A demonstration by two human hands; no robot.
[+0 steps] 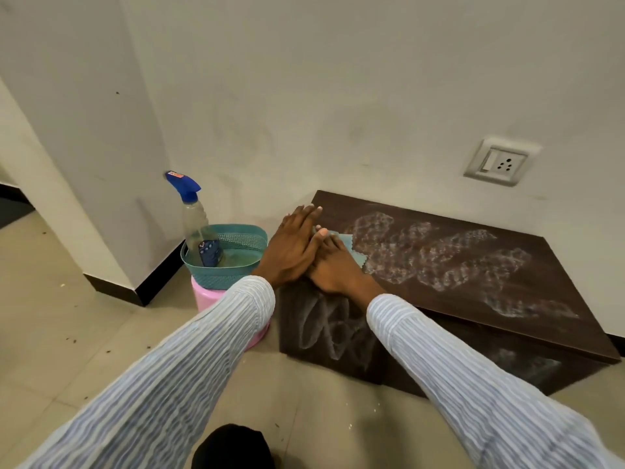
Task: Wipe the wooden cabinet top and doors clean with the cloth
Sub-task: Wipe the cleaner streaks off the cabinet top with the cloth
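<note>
Cloth [351, 250] under right hand [333, 265].

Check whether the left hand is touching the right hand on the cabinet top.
Touching. The head view shows the left hand lying flat across the right hand, which presses the cloth onto the cabinet top; no gap shows.
</note>
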